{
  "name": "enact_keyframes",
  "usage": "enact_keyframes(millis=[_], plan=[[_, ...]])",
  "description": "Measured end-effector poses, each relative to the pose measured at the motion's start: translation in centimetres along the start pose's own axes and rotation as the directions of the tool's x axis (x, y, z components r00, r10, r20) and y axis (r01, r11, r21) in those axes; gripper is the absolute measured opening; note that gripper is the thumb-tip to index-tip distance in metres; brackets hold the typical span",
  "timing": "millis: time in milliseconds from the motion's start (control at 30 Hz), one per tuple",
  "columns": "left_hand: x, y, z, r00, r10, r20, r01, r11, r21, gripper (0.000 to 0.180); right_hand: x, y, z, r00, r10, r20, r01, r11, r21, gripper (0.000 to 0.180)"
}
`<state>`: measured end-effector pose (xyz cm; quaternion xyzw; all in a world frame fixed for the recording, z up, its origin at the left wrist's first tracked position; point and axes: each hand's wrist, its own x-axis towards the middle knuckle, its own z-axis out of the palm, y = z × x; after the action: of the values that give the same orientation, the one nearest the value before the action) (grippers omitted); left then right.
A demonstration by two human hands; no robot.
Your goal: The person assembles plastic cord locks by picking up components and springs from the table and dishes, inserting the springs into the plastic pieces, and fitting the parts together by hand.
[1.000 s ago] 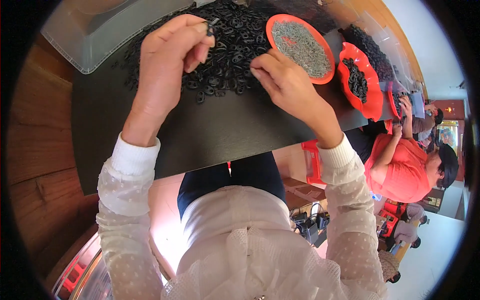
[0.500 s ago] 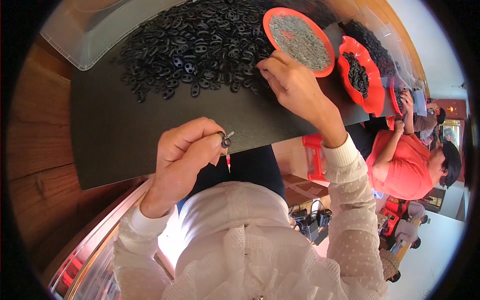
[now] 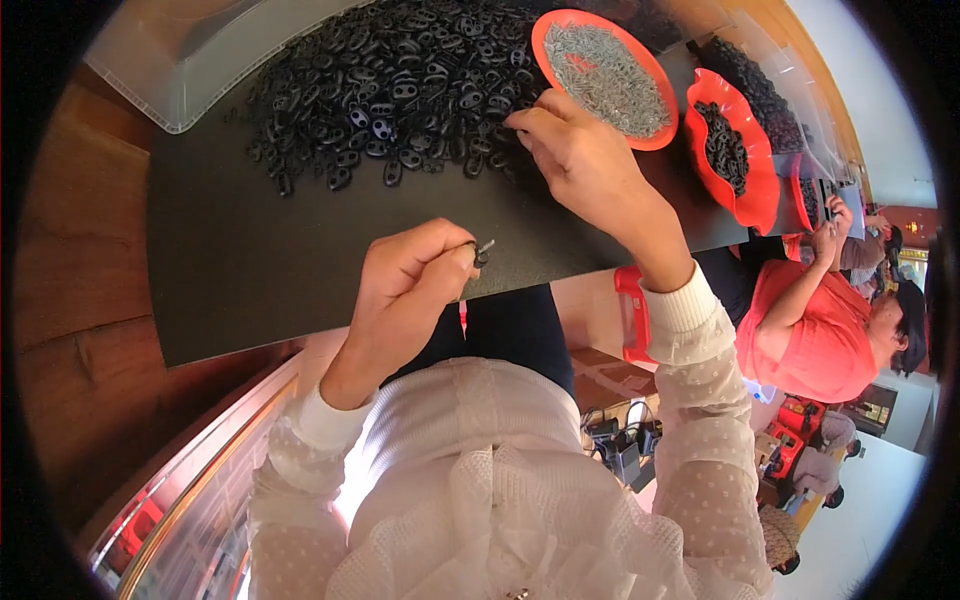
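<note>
— What does each grip hold?

— The left hand (image 3: 405, 290) is curled into a fist near the front edge of the worktop (image 3: 260, 250), thumb and forefinger pressed together on a small black piece with a metal pin (image 3: 483, 250) sticking out past the fingertips. The right hand (image 3: 575, 160) reaches further out, its fingertips drawn together and touching the near edge of the heap of black pieces (image 3: 400, 80); whether it has one pinched I cannot tell.

— So where does the held piece sit relative to the heap?

— Well apart from it, nearer the body, over the bare dark mat, with the heap at the far side.

— And around the heap?

— Just right of it sits a round orange dish of grey metal pins (image 3: 605, 70), touching the right hand's knuckles. Further right is a second orange dish (image 3: 740, 150) holding black pieces. A clear plastic tray (image 3: 190, 70) lies at the far left.

— The room?

— A brown wooden surface (image 3: 80, 300) lies left of the mat. To the right another person in a coral shirt (image 3: 810, 340) works at the same worktop.
</note>
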<state>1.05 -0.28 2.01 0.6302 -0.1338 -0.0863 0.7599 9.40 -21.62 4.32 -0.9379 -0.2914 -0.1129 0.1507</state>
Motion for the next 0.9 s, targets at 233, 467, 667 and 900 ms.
enact_keyframes(millis=[233,467,667,900], plan=[[0.6,-0.6,0.2,1.0,-0.017,0.013,0.017,1.0,-0.021,0.011,1.3,-1.0,1.1,0.996,-0.05,0.079,0.048,0.998,0.031,0.019],[-0.2,-1.1,0.6,0.999,0.022,-0.044,-0.024,0.999,-0.045,0.012,-0.3,-0.2,0.5,0.998,-0.04,0.041,0.041,0.999,-0.014,0.018],[-0.2,-1.6,0.4,0.999,0.033,-0.027,-0.035,0.998,-0.054,0.012,-0.7,-1.1,0.8,0.992,-0.12,0.044,0.116,0.99,0.081,0.02],[-0.1,-1.4,0.4,0.998,0.05,-0.047,-0.052,0.998,-0.046,0.013,-1.1,-1.2,-0.1,0.991,-0.107,0.075,0.101,0.992,0.077,0.019]])
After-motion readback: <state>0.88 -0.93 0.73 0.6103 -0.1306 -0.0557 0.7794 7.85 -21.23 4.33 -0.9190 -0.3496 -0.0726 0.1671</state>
